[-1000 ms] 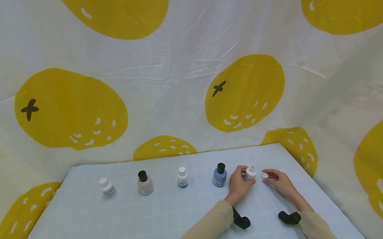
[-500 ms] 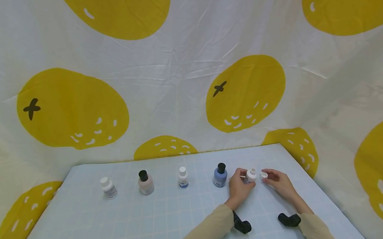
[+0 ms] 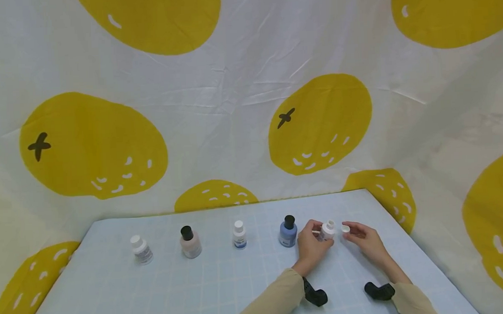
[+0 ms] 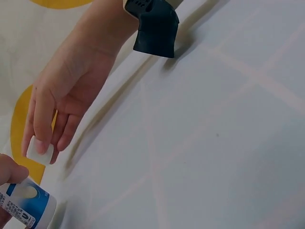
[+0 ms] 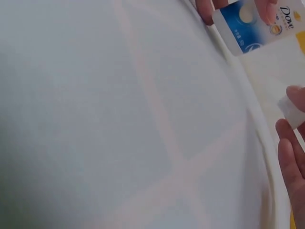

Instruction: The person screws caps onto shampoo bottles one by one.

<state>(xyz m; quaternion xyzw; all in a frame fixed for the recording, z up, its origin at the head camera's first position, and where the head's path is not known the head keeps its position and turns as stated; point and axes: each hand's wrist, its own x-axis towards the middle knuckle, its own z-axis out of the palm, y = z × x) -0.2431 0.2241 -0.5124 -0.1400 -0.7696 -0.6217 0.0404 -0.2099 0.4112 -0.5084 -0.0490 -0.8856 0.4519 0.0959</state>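
My left hand (image 3: 312, 248) grips a small white bottle (image 3: 327, 232) with a blue band at its base, its neck uncapped. "Dove" lettering shows on this white bottle (image 5: 248, 26) in the right wrist view, where it lies at a slant. Just to its right, my right hand (image 3: 370, 243) pinches a small white cap (image 3: 345, 229) between thumb and fingers. The left wrist view shows the cap (image 4: 40, 151) apart from the bottle (image 4: 40, 205), a short gap between them. Only some fingers of the left hand (image 4: 10, 170) show there.
Left of my hands a row of bottles stands upright: a blue one with black cap (image 3: 287, 235), a small white-capped one (image 3: 239, 236), a pinkish one with black cap (image 3: 190, 245), and another white one (image 3: 142, 251). Behind the pale checked table (image 3: 177, 291) hangs a fruit-patterned curtain (image 3: 232, 106).
The head view has shifted slightly. Both hands keep their hold, one on the bottle and one on the cap, in nearly the same spot over the table.
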